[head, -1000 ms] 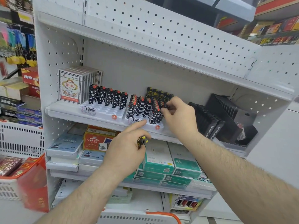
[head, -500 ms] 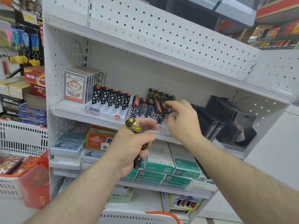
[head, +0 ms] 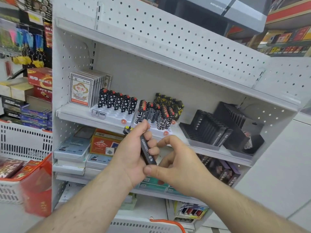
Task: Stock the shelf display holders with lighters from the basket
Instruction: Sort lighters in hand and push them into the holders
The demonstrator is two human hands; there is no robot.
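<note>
the left hand (head: pixel 134 158) grip is closed around a small bunch of lighters (head: pixel 146 149), held below the shelf (head: pixel 87 117). the right hand (head: pixel 178 167) pinches the bunch's lower end. both display holders (head: pixel 116 115) are partly filled; front slots remain empty. stocking appears about midway.
</note>
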